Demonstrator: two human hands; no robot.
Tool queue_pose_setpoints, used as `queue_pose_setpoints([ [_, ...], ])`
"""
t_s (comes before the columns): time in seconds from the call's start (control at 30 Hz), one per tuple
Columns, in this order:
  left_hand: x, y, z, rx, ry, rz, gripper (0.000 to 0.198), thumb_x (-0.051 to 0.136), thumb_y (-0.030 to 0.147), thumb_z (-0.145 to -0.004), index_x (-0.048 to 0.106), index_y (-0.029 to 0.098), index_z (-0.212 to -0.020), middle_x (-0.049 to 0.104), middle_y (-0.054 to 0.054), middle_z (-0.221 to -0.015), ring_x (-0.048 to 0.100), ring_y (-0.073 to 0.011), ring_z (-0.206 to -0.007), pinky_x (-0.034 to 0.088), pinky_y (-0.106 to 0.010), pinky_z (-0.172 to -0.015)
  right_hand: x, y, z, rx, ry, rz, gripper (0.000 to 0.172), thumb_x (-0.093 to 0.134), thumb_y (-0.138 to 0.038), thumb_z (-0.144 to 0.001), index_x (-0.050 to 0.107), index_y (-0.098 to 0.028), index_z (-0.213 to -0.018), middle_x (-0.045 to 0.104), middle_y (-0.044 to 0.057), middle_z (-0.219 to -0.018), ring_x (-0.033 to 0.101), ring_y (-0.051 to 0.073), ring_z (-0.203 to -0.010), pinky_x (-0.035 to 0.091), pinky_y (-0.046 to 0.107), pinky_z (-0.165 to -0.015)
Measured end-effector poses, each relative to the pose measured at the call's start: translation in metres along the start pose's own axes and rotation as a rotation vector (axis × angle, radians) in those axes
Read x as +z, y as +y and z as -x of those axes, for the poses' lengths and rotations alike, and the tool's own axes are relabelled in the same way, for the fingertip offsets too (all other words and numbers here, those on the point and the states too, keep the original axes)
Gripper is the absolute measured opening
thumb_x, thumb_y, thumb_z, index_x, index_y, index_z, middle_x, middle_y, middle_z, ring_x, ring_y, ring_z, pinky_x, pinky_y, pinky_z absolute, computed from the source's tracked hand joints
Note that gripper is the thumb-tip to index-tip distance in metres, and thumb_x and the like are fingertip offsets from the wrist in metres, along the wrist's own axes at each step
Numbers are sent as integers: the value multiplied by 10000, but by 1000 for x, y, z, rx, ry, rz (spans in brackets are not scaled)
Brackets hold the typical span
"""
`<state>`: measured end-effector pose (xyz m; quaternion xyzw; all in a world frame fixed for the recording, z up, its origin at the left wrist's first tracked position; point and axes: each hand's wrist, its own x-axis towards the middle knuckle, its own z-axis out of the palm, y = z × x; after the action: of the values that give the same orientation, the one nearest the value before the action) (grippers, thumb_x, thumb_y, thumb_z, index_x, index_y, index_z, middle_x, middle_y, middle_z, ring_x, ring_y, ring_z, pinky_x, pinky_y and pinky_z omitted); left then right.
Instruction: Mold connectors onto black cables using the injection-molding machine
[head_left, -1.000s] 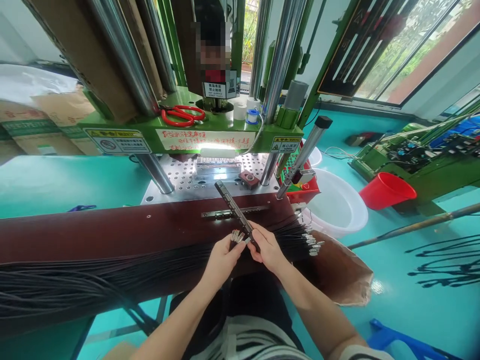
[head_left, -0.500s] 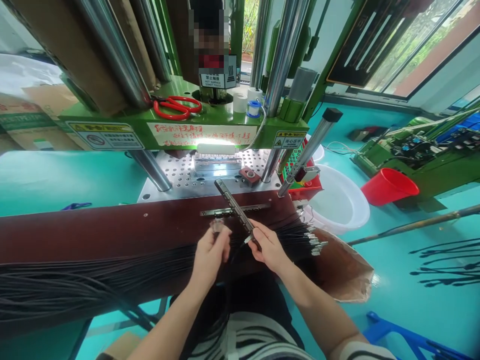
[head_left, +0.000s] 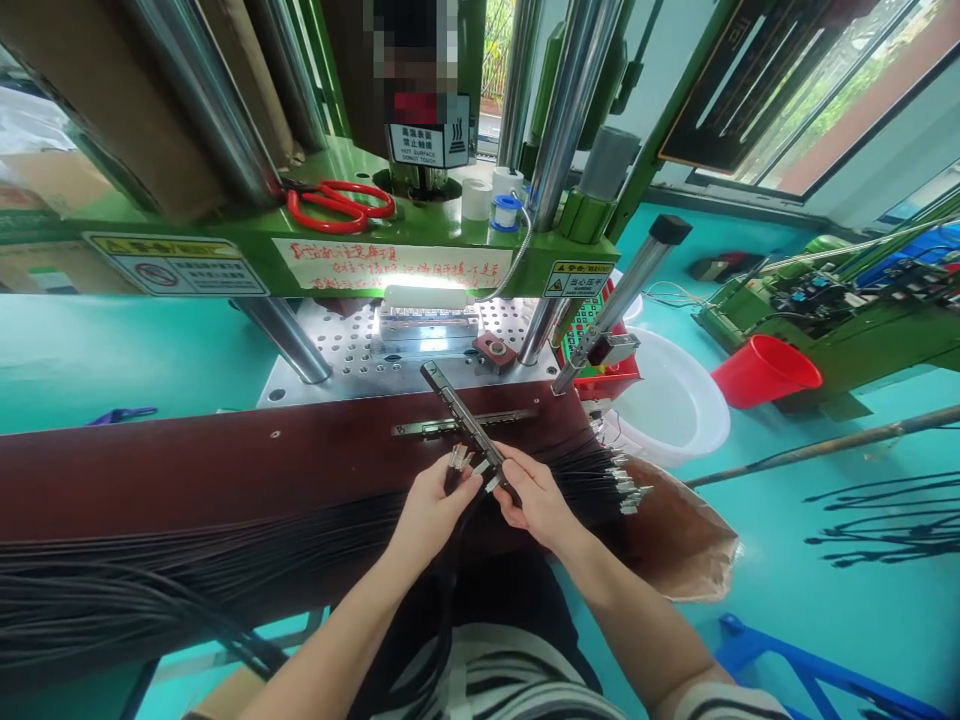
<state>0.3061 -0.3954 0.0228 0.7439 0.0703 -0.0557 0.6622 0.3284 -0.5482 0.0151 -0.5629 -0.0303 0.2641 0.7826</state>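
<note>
My right hand (head_left: 538,497) is closed around the lower end of a long, narrow slotted metal bar (head_left: 456,402), which slants up and away to the left. In my left hand (head_left: 426,508) is a small bunch of black cables with silver connector ends (head_left: 459,459), held close beside the bar. A connector at the left fingertips is by the bar's lower part; whether it sits in a slot I cannot tell. Behind my hands a second slotted metal bar (head_left: 417,431) lies on the brown bench (head_left: 187,455). Many black cables (head_left: 315,545) stretch along the bench's front, with silver ends (head_left: 628,487) at right.
Beyond the bench stands a green press with a lit perforated metal plate (head_left: 345,350) between steel columns. Red-handled scissors (head_left: 341,208) lie on its crossbeam. To the right are a control box (head_left: 609,380), a white tub (head_left: 675,400) and a red bucket (head_left: 765,372).
My left hand has moved slightly right and turned, bringing its cable ends into clear view against the bar. My right hand still holds the bar at about the same slant.
</note>
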Motion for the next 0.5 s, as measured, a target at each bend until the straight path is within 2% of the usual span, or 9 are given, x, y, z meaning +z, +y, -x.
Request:
queue_pose_setpoints([
  [0.3,-1,0,0,-25,-5,6,214,553,349,-709,429,183,-658,321,89,-442,259,-47,-374,230,-188,-393,0,-1,-1,4,-17,14,476,500,-411,-837,451,-195,-1259,404,-72,-512,263,17,-333,185,154,-328],
  [0.5,-1,-3,1,-42,-14,82,241,576,337,-701,403,187,-626,311,85,-443,239,-42,-370,187,-184,-366,7,-2,4,-61,18,232,518,484,-455,-835,442,-172,-1267,388,-70,-491,277,29,-363,211,148,-327],
])
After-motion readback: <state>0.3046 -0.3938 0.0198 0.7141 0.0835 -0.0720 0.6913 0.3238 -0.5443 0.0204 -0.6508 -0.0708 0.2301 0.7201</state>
